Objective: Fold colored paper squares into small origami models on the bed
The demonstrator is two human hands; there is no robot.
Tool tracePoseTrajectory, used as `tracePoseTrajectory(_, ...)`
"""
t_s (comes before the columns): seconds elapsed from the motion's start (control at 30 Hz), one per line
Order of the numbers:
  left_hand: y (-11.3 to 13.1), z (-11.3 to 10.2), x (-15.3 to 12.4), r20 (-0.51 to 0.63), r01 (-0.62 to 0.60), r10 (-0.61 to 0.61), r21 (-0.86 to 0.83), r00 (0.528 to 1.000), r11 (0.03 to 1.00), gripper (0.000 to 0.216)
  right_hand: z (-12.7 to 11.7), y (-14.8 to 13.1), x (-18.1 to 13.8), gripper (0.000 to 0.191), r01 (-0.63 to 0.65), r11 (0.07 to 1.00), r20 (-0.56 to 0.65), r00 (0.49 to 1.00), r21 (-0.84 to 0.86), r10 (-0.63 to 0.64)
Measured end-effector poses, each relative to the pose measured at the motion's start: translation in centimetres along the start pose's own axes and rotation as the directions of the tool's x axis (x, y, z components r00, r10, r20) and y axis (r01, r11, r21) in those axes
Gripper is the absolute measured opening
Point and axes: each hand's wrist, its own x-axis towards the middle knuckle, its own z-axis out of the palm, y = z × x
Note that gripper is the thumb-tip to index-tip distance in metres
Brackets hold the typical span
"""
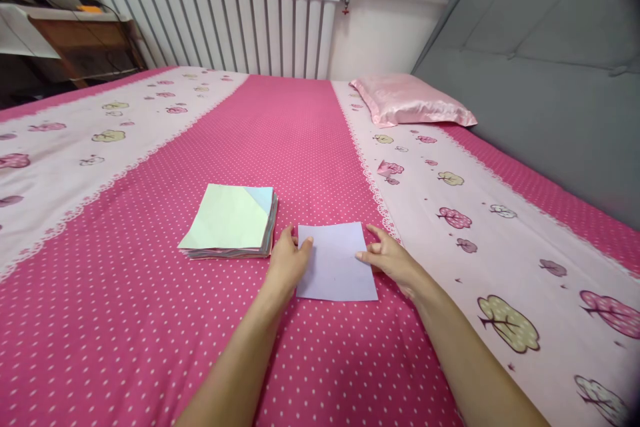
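On the pink bedspread [300,147], a lilac sheet [336,265] is pinned flat by left hand [287,261] and right hand [393,259], fingers spread, nothing gripped.

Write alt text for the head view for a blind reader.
A left hand and a right hand rest on the side edges of a pale lilac square paper sheet lying on a pink white-dotted bedspread. A stack of coloured paper squares lies just left of it; a shiny pink pillow sits farther back, right.
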Motion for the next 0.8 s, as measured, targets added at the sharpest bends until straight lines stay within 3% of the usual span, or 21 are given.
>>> tracePoseTrajectory(0.1, 0.7, -0.2, -0.2, 0.110, 0.172, -0.138, -0.430, 0.984, 0.886, 0.047, 0.0, -0.7, 0.0, 0.085, 0.059, 0.994, -0.012, 0.998, 0.094, -0.058)
tracePoseTrajectory(0.2, 1.3, -0.4, -0.4, 0.258, 0.292, -0.162, -0.620, 0.952, 0.728, 0.030, -0.3, -1.3, -0.1, 0.078, 0.131, 0.980, -0.055, 0.991, 0.147, -0.124)
tracePoseTrajectory(0.33, 1.6, -0.4, -0.8, 0.462, 0.441, -0.142, -0.644, 0.876, 0.625, 0.016, -0.3, -1.7, -0.5, 0.079, 0.197, 0.962, -0.093, 0.979, 0.191, -0.182)
tracePoseTrajectory(0.4, 1.7, -0.4, -0.9, 0.505, 0.486, -0.157, -0.627, 0.849, 0.609, 0.018, -0.1, -1.9, -0.7, 0.079, 0.209, 0.958, -0.091, 0.977, 0.198, -0.194)
tracePoseTrajectory(0.6, 1.8, -0.3, -1.1, 0.478, 0.486, -0.200, -0.606, 0.855, 0.630, 0.020, 0.2, -2.3, -1.1, 0.071, 0.225, 0.954, -0.060, 0.974, 0.198, -0.217)
tracePoseTrajectory(0.8, 1.9, -0.4, -1.2, 0.559, 0.463, -0.061, -0.616, 0.827, 0.637, 0.030, 0.3, -2.3, -1.0, 0.067, 0.210, 0.962, -0.048, 0.978, 0.174, -0.204)
